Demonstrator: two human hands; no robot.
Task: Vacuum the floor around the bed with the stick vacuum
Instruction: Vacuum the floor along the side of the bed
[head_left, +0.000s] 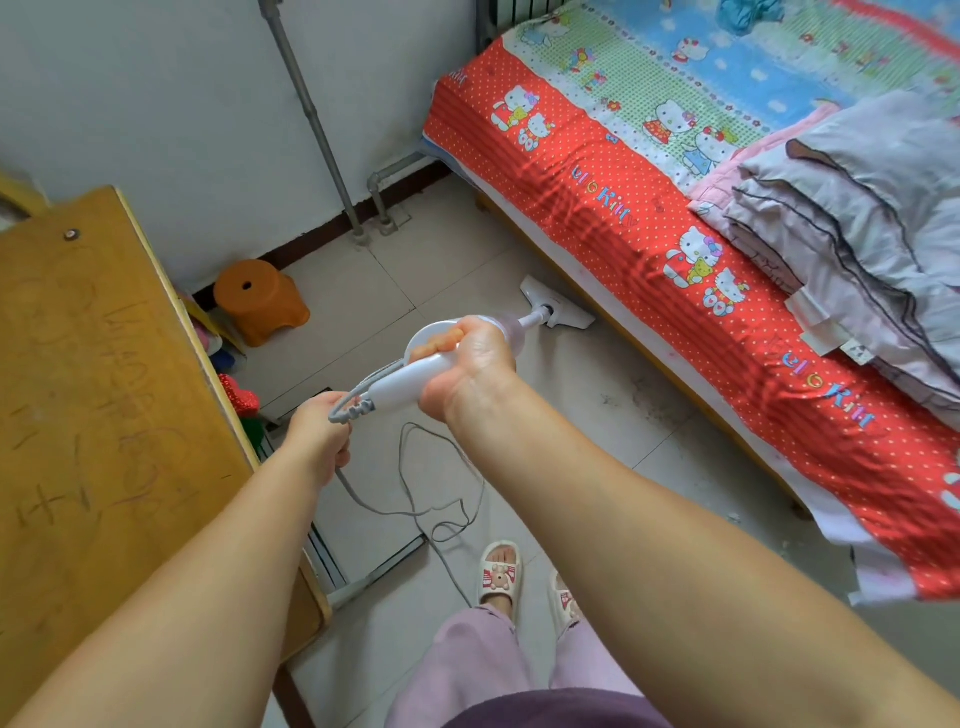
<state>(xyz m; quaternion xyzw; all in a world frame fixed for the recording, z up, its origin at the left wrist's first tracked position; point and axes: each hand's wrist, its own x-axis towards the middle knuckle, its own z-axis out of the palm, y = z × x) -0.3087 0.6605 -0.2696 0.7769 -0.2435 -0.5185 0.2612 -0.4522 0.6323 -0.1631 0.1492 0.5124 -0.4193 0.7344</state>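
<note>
Nearest the camera, two feet in pale slippers (500, 571) are standing on the tiled floor (613, 415), well out from the bed (597, 218). The grey power cord (441, 512) is lying in loose loops on the tiles just ahead of the feet, on the side away from the bed. The left hand (319, 434) is gripping that cord, fingers curled round it, just short of where it enters the stick vacuum (415, 376). The right hand (472, 364), the one closer to the bed, is wrapping round the vacuum's white handle. The two hands are sitting close together but not touching. Farther on, the vacuum's floor head (553, 306) is resting flat on the tiles right against the bed's lower edge. A wooden desk (104, 405) is standing opposite the bed, and an orange stool (260, 301) is sitting beyond it, near the wall.
</note>
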